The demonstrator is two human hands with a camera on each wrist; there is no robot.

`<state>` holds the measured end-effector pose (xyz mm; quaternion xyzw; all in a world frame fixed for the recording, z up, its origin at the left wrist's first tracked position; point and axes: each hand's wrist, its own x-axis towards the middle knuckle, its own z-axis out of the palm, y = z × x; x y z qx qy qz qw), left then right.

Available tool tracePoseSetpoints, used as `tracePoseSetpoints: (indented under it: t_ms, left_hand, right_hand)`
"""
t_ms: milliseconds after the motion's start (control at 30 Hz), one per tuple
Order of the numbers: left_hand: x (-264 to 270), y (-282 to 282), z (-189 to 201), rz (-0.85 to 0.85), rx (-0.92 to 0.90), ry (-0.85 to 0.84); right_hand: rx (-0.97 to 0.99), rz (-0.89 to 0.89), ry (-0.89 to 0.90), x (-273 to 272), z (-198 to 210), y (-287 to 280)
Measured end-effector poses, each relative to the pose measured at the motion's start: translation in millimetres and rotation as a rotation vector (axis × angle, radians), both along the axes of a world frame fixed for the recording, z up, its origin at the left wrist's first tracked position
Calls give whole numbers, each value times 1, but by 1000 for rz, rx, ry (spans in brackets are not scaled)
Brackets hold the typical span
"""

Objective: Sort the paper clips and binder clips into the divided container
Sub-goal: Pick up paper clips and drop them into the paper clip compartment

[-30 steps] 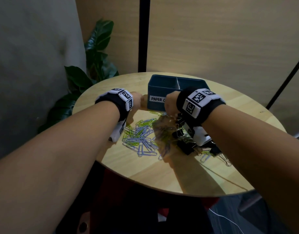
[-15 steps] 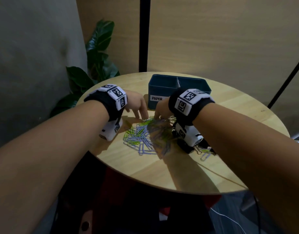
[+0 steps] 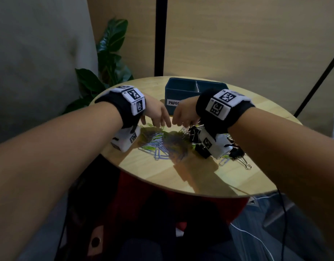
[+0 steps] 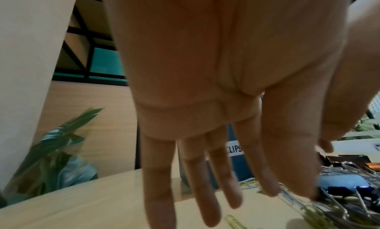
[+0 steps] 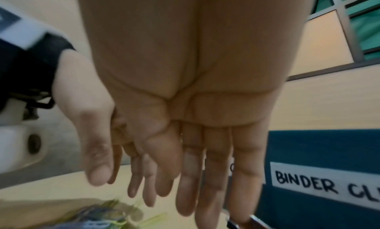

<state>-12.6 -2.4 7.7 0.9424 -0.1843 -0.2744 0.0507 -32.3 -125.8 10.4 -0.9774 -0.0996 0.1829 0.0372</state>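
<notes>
Both hands have lowered from the container front toward the clips. Round bench carries all items. Blue container stands at the far side. Left hand, fingers straight and empty, hovers over the paper clips. Right hand, fingers extended and empty, hangs beside the binder clips.

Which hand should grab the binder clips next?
Right. The right hand hovers open over the binder clips; the left hand is open over the paper clips.
</notes>
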Motion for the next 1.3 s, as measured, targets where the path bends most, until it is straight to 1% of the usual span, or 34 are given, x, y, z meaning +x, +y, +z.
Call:
tracePoseSetpoints:
  t_ms: [33, 67, 133, 167, 200, 233, 267, 333, 367, 433, 500, 600, 633, 733, 767, 800, 867, 933, 1000, 1033, 1100, 1167, 1200, 1233, 1267, 1300]
  left_hand:
    - [-1, 4, 1, 25, -2, -16]
    - [-2, 7, 1, 48, 5, -15]
    - [-6, 12, -2, 66, 131, 46]
    - [-9, 14, -4, 58, 229, 75]
    - [-11, 15, -8, 45, 298, 81]
    - [-11, 16, -11, 34, 322, 65]
    - [-10, 16, -15, 36, 296, 32]
    - [-11, 12, -21, 43, 207, -14]
    - [-11, 9, -23, 46, 154, -13]
    - [-12, 4, -26, 95, 34, 31]
    - [-12, 3, -24, 132, -28, 37]
    - [-7, 6, -17, 120, 22, -12]
    - [-7, 7, -15, 108, 38, -10]
    - [-10, 4, -18, 60, 86, 3]
    - [-11, 2, -21, 39, 120, -28]
    - [-12, -1, -23, 22, 142, -60]
    - [-14, -5, -24, 26, 111, -82]
    - [-13, -8, -24, 54, 30, -62]
    - [-12, -10, -25, 59, -19, -56]
    - [-12, -11, -25, 54, -36, -65]
    - [-10, -12, -26, 52, -56, -96]
    - [-9, -11, -24, 64, -81, -87]
    - [-9, -11, -22, 76, -87, -72]
    - [-9, -10, -20, 79, -77, -63]
    - [-9, -10, -19, 75, -61, -54]
    - [-10, -9, -19, 65, -51, -32]
  right_hand:
    - [26, -14, 4, -2, 4, -2]
    - [16, -21, 55, -5, 7, -4]
    - [-4, -7, 281, -13, 3, -5]
    - [-37, -9, 343, -16, -2, -5]
    - [-78, -21, 332, -19, -7, -6]
    - [-98, -25, 268, -19, -11, -8]
    - [-120, -45, 239, -21, -13, -9]
    - [-216, -44, 307, -17, -17, -18]
    - [-247, -60, 311, -15, -18, -25]
    - [-247, -136, 186, -14, -16, -37]
    - [-278, -120, 91, -14, -13, -42]
    - [-215, -49, -83, -14, -11, -34]
    - [-206, -7, -95, -14, -10, -27]
    - [-115, 62, -56, -12, -13, -12]
    - [-151, 107, -39, -14, -13, -9]
    - [-228, 146, -13, -16, -12, -7]
    - [-386, 175, 16, -14, -12, -9]
    - [-453, 138, 11, -7, -13, -17]
    - [-462, 39, -2, -4, -11, -29]
    - [-476, 0, -36, -5, -10, -34]
    - [-495, -31, -186, -3, -10, -41]
    - [-524, 15, -260, -5, -8, -39]
    - [-515, 48, -263, -8, -6, -33]
    - [-463, 83, -254, -9, -4, -27]
    - [-366, 108, -221, -11, -4, -19]
    - [-269, 123, -152, -11, -6, -13]
